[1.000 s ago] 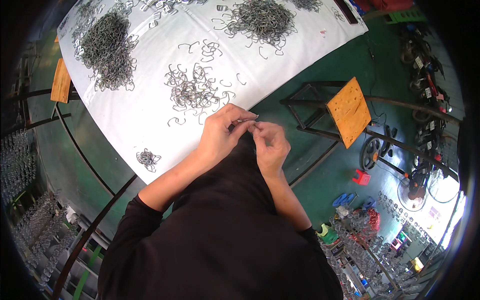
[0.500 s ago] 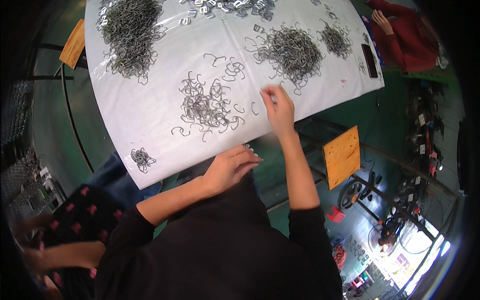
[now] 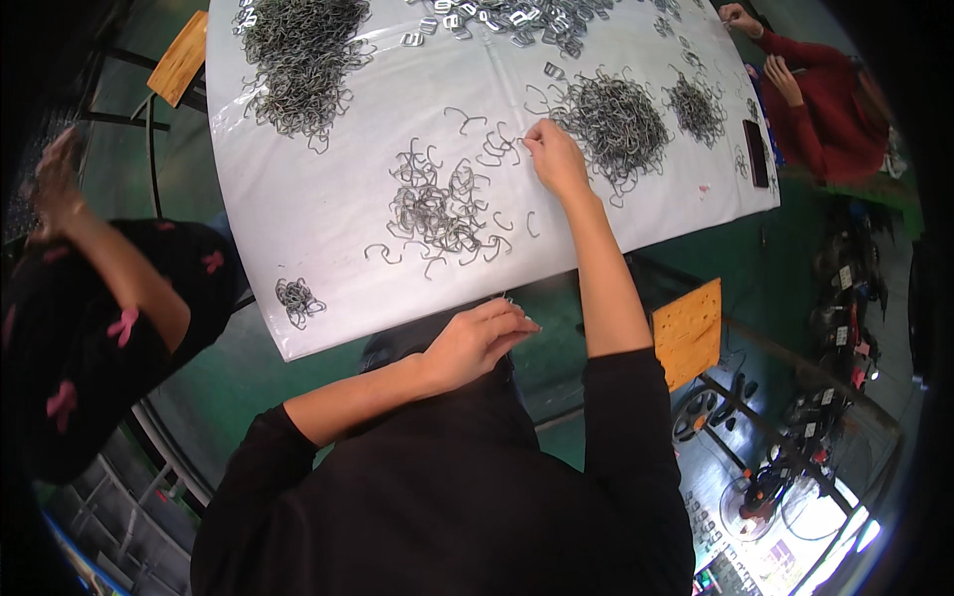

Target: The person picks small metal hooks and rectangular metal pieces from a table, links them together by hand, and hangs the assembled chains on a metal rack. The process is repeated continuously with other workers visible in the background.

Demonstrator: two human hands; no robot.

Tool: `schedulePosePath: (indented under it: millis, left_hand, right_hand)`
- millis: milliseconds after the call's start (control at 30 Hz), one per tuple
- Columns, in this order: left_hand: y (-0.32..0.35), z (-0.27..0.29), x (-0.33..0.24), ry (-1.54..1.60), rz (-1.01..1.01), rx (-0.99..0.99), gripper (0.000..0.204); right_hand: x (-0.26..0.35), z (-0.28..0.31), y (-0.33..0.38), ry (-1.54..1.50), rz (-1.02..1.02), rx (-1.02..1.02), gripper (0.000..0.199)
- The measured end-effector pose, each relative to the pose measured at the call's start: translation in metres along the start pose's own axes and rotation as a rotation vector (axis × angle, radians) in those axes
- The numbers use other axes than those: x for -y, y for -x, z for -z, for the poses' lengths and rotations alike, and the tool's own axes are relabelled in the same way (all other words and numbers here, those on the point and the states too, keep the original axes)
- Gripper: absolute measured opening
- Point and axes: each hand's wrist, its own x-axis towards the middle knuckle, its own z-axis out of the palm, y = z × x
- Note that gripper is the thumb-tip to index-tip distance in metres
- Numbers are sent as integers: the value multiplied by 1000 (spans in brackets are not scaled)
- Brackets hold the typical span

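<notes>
My right hand reaches over the white-covered table, thumb and fingertips pinched at the end of a bent wire hook in a small loose group. Left of and nearer than it lies a loose pile of similar hooks. A larger, denser pile of hooks is just right of my right hand. My left hand is held low in front of me, off the table's near edge, its fingers curled together. Something small and pale shows at its knuckles, too little to name.
A big heap of hooks stands far left, flat metal buckles at the back. A tiny hook pile lies near the left corner, a dark phone at the right edge. People stand left and right; a wooden stool is at right.
My right hand has moved away from me to the small hook group, its fingers now pinched there. My left hand stays low. The person at left has turned and raised an arm; the view has shifted.
</notes>
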Motion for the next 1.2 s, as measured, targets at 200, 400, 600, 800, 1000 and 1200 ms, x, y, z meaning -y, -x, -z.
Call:
schedulePosePath:
  millis: [200, 400, 600, 800, 1000, 1200]
  left_hand:
    - [0, 1, 5, 0, 39, -18, 17]
    - [-5, 0, 5, 73, 22, -15, 16]
    - [-4, -3, 8, 92, -30, -1, 17]
    - [-6, 2, 6, -4, -123, 46, 23]
    - [-63, 58, 58, -198, -147, -73, 16]
    - [-213, 203, 179, -901, 63, -590, 31]
  right_hand:
    - [52, 39, 152, -969, -142, -314, 25]
    - [127, 41, 262, -1084, -363, -595, 28]
    - [133, 19, 270, -1031, -411, -752, 24]
    - [125, 3, 267, -947, -301, -839, 26]
    - [114, 8, 281, -793, -117, -857, 31]
    - [102, 16, 284, -737, -123, -793, 32]
